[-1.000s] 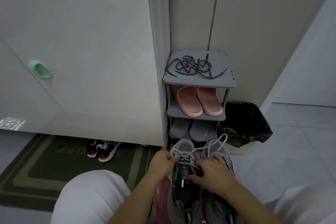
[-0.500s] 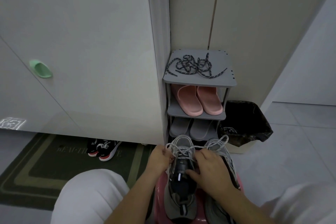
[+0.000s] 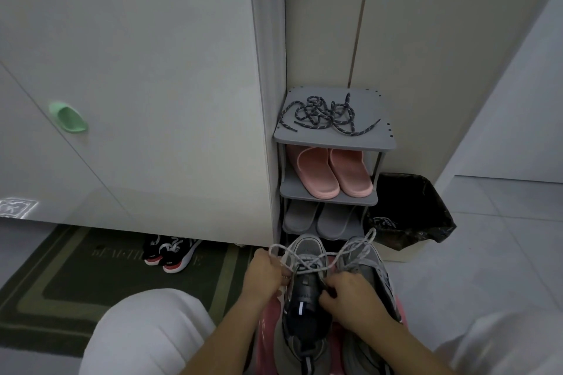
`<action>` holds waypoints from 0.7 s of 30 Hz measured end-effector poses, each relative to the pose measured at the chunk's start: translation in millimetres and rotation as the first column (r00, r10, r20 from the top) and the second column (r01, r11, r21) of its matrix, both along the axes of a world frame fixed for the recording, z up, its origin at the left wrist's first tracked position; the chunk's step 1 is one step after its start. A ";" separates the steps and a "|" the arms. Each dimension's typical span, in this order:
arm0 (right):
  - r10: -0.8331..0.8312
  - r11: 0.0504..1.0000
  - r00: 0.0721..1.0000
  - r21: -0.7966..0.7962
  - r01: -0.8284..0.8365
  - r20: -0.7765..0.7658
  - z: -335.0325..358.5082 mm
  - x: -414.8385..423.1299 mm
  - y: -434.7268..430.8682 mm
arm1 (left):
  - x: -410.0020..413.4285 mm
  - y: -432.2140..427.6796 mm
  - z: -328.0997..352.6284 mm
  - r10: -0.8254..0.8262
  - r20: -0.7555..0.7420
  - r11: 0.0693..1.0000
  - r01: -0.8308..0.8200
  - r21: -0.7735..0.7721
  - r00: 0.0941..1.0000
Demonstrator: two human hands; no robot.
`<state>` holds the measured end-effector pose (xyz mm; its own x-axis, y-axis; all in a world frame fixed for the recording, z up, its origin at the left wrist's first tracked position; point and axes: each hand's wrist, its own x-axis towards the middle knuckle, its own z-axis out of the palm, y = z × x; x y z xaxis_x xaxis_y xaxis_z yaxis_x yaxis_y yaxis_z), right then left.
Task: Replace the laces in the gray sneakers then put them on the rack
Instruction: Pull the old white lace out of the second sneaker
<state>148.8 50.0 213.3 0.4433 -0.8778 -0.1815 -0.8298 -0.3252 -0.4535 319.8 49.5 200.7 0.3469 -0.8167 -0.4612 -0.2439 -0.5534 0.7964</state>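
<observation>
Two gray sneakers stand on a pink stool (image 3: 268, 332) between my knees, toes pointing away. The left sneaker (image 3: 304, 307) has a dark tongue and a loosened white lace (image 3: 307, 262) looping over its front. My left hand (image 3: 264, 275) pinches that lace at the shoe's left side. My right hand (image 3: 350, 298) grips the lace near the tongue and partly covers the right sneaker (image 3: 365, 256). Dark speckled laces (image 3: 326, 114) lie tangled on the top shelf of the gray rack (image 3: 332, 140) just ahead.
Pink slippers (image 3: 332, 173) fill the rack's second shelf, gray slippers (image 3: 320, 218) the third. A bin with a black bag (image 3: 408, 210) stands right of the rack. Black-and-red shoes (image 3: 170, 251) sit on a green mat (image 3: 61, 280) under a white cabinet (image 3: 137, 85).
The left sneaker has shifted slightly forward and the white lace has been drawn looser, its loops spreading wider. My right hand slid back along the tongue.
</observation>
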 end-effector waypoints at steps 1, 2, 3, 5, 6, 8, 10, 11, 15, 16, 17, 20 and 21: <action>-0.002 1.000 1.000 -0.001 0.002 0.001 0.0 -0.1 0.9 | -0.1 1.3 -1.1 -0.024 0.009 1.000 0.024 -0.011 1.000; -0.001 1.000 1.000 -0.007 0.002 0.008 0.3 -0.1 1.8 | -0.2 2.6 -1.8 -0.064 0.028 0.998 0.065 -0.026 0.998; -0.002 1.000 1.000 -0.005 0.002 0.008 1.0 0.0 1.9 | -0.5 3.6 -2.3 -0.119 0.077 0.992 0.122 -0.030 0.990; 0.001 1.000 1.000 0.004 -0.001 -0.001 2.0 -0.1 2.7 | -2.5 5.9 -2.1 -0.228 0.245 0.972 0.235 -0.001 0.942; 0.002 1.000 1.000 0.004 -0.002 -0.004 1.5 -0.5 3.5 | -4.1 7.3 -1.2 -0.239 0.317 0.968 0.251 0.000 0.918; 0.000 1.000 1.000 0.000 0.000 -0.004 1.0 -1.1 4.5 | -5.2 7.3 -1.0 -0.199 0.364 0.973 0.226 -0.035 0.910; -0.014 1.000 1.000 -0.002 0.014 0.013 1.0 -2.1 4.4 | -1.9 4.7 1.3 -0.112 0.362 0.984 0.153 -0.087 0.926; -0.025 1.000 0.999 0.003 0.025 0.025 1.0 -3.1 4.4 | 1.2 3.0 3.5 -0.044 0.352 0.987 0.095 -0.130 0.935; -0.045 0.999 0.998 0.009 0.044 0.042 -1.7 -5.3 4.5 | 14.5 -4.7 8.7 0.142 0.186 0.975 -0.104 -0.199 0.972; -0.049 0.999 0.998 0.011 0.048 0.047 -2.2 -5.2 4.6 | 13.5 -4.4 9.5 0.090 0.148 0.985 -0.066 -0.157 0.985; -0.052 0.999 0.998 0.013 0.051 0.047 -2.3 -5.0 4.5 | 10.7 -3.1 8.4 0.004 0.124 0.994 0.010 -0.109 0.992; -0.054 0.998 0.998 0.013 0.054 0.038 -2.0 -3.9 4.7 | -3.1 6.4 0.1 -0.205 0.217 0.976 0.216 -0.026 0.954; -0.056 0.998 0.997 0.007 0.056 0.043 -2.4 -3.6 4.8 | -5.8 8.8 -3.2 -0.211 0.295 0.973 0.230 -0.029 0.932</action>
